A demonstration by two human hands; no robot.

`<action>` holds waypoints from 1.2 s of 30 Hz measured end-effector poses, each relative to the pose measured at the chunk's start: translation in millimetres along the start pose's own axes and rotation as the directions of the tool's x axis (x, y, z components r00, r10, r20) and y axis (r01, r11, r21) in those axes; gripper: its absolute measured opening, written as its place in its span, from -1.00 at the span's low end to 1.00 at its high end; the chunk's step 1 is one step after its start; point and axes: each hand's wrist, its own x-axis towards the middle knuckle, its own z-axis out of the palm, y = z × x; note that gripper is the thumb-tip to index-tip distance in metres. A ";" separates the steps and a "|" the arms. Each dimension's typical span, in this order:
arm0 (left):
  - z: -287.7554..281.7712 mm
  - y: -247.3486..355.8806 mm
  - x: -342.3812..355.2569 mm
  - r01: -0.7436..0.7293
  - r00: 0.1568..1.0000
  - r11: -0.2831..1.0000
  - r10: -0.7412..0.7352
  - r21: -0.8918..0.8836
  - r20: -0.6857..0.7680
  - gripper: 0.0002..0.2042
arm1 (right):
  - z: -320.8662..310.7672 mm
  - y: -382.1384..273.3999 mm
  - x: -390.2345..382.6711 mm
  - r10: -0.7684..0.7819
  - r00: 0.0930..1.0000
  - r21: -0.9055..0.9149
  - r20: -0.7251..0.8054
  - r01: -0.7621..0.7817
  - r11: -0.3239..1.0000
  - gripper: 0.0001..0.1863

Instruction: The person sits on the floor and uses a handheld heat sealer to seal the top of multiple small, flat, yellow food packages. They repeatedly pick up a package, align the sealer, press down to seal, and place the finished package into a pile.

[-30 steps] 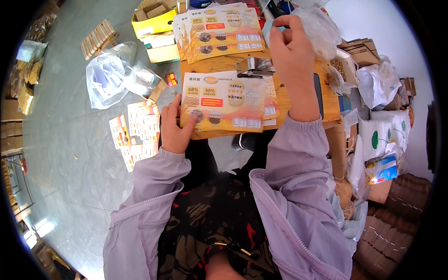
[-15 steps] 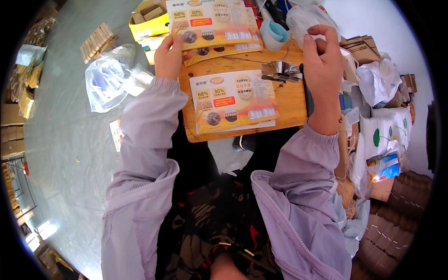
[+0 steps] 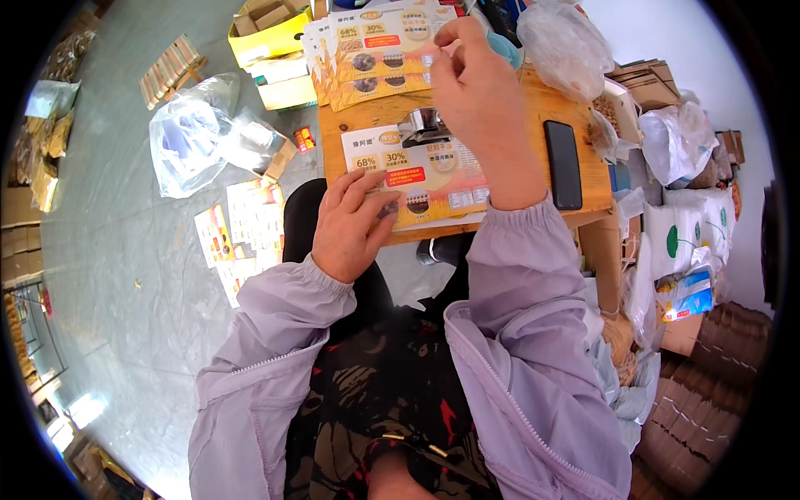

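Observation:
My left hand [image 3: 352,227] rests with fingers apart on the lower-left part of a printed yellow-and-white sheet pile [image 3: 452,197] on the wooden table [image 3: 537,100]. My right hand [image 3: 467,97] is raised over the pile's upper right, fingers curled; whether they pinch anything I cannot make out. Just left of it a shiny metal tool [image 3: 421,123], partly hidden by that hand, sits at the pile's top edge. Behind lies another stack of similar sheets [image 3: 375,46]. A black phone [image 3: 562,164] lies to the right.
A yellow box of cardboard pieces [image 3: 254,37] stands behind at left. Plastic bags [image 3: 565,50] crowd the back right. A bag [image 3: 187,142], a slatted stool [image 3: 171,71] and printed sheets [image 3: 242,229] are on the left floor. Stacked brown cardboard [image 3: 692,392] is at lower right.
My left hand went from the lower pile up to the back stack and is down on the lower pile again. My right hand moved right, then back left over the metal tool.

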 end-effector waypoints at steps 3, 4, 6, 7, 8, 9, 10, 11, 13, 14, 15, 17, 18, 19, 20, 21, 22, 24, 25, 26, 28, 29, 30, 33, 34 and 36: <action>3.1 -2.4 -1.2 0.001 1.000 1.000 -0.002 -0.013 -0.016 -0.68 | 13.5 1.4 -0.5 0.005 1.000 -0.047 0.023 -0.004 0.999 -0.88; 3.5 -2.8 -1.4 0.000 1.000 1.000 0.000 -0.015 -0.017 -0.68 | 16.1 -1.2 -1.1 0.032 0.998 -0.055 0.050 -0.029 0.998 -0.87; 3.5 -2.6 -1.8 -0.002 1.000 1.000 0.002 -0.019 -0.018 -0.67 | 16.9 -2.3 -1.1 0.053 0.994 -0.087 0.097 -0.045 0.995 -0.86; 3.1 -2.2 -1.5 -0.003 1.000 1.000 0.002 -0.026 -0.020 -0.68 | 16.2 -2.4 0.0 0.046 0.992 -0.110 0.116 -0.033 0.993 -0.85; 2.7 -2.1 -0.6 -0.004 1.000 0.999 0.003 -0.034 -0.022 -0.68 | 16.4 -1.5 0.8 0.041 0.990 -0.132 0.135 -0.023 0.991 -0.84; 2.9 -2.3 -0.1 -0.005 1.000 0.999 0.004 -0.041 -0.024 -0.68 | 22.5 3.5 -2.2 0.033 0.992 -0.158 0.125 -0.013 0.987 -0.84; 4.0 -4.2 -0.9 0.003 1.000 0.999 -0.004 -0.054 -0.030 -0.67 | 33.0 11.6 -8.1 0.024 0.993 -0.183 0.115 -0.003 0.983 -0.85; 5.4 -7.2 -2.1 0.011 0.999 0.998 -0.013 -0.068 -0.037 -0.66 | 38.0 12.5 -9.9 0.014 0.994 -0.209 0.107 0.008 0.978 -0.85; 7.9 -7.6 -3.2 0.082 0.994 0.996 -0.084 -0.032 -0.071 -0.58 | 37.7 11.4 -11.2 0.052 0.990 -0.249 0.133 -0.017 0.968 -0.85; 7.1 -5.1 -4.3 0.142 0.985 0.990 -0.140 0.020 -0.102 -0.52 | 35.9 8.7 -11.2 0.069 0.988 -0.267 0.141 -0.029 0.963 -0.84; 6.4 -3.1 -5.3 0.203 0.972 0.977 -0.193 0.069 -0.135 -0.46 | 35.1 8.7 -11.4 0.088 0.980 -0.277 0.177 -0.036 0.960 -0.84; 9.2 -6.5 -9.8 0.295 0.942 0.955 -0.286 0.026 -0.179 -0.31 | 32.8 9.3 -10.4 0.123 0.962 -0.295 0.246 -0.047 0.954 -0.83; 11.7 -10.2 -12.5 0.338 0.923 0.941 -0.330 0.005 -0.200 -0.23 | 28.7 8.4 -6.8 0.082 0.980 -0.241 0.183 -0.036 0.970 -0.82; 15.9 -15.6 -14.4 0.330 0.922 0.943 -0.332 -0.040 -0.200 -0.21 | 21.3 6.7 -1.2 0.045 0.992 -0.188 0.117 -0.023 0.982 -0.80; 18.9 -21.3 -15.2 0.325 0.921 0.942 -0.335 -0.085 -0.198 -0.18 | 14.6 5.2 2.7 0.014 0.999 -0.134 0.051 -0.007 0.991 -0.79; 19.6 -25.7 -16.7 0.318 0.921 0.939 -0.338 -0.129 -0.195 -0.16 | 8.6 5.5 3.8 0.028 0.999 -0.094 0.035 -0.025 0.995 -0.79; 17.7 -27.9 -20.3 0.341 0.914 0.924 -0.369 -0.171 -0.171 -0.18 | 1.8 6.5 3.9 0.044 0.999 -0.054 0.018 -0.043 0.998 -0.80; 13.3 -29.9 -23.6 0.385 0.896 0.886 -0.426 -0.259 -0.123 -0.23 | -11.7 9.6 4.7 0.067 0.997 -0.024 -0.027 -0.068 0.997 -0.79; 11.5 -31.4 -23.0 0.416 0.878 0.842 -0.471 -0.343 -0.090 -0.27 | -18.9 11.0 3.9 0.078 0.995 -0.030 -0.057 -0.080 0.996 -0.78; 8.8 -32.0 -24.5 0.450 0.855 0.788 -0.516 -0.420 -0.051 -0.30 | -25.4 11.9 1.6 0.091 0.992 -0.032 -0.082 -0.094 0.995 -0.77; 2.0 -32.5 -25.6 0.486 0.827 0.724 -0.562 -0.490 -0.010 -0.42 | -41.5 11.6 0.0 0.153 0.984 0.039 -0.090 -0.150 0.988 -0.76; 0.0 -35.4 -27.8 0.484 0.813 0.677 -0.583 -0.554 -0.003 -0.45 | -49.3 10.7 -0.6 0.183 0.979 0.071 -0.093 -0.177 0.982 -0.76; -1.7 -39.4 -31.3 0.479 0.798 0.627 -0.603 -0.615 0.006 -0.48 | -55.6 9.6 -1.7 0.193 0.975 0.077 -0.106 -0.186 0.980 -0.76; -3.0 -48.6 -39.1 0.434 0.750 0.569 -0.658 -0.699 -0.070 -0.60 | -73.1 7.3 -5.4 0.213 0.967 0.086 -0.141 -0.203 0.975 -0.77; -9.1 -52.9 -40.6 0.424 0.740 0.524 -0.671 -0.739 -0.051 -0.61 | -79.1 7.6 -7.2 0.216 0.965 0.080 -0.150 -0.206 0.975 -0.78; -16.6 -61.9 -34.4 0.389 0.717 0.474 -0.694 -0.790 -0.063 -0.67 | -87.9 9.3 -11.7 0.223 0.958 0.072 -0.178 -0.214 0.974 -0.78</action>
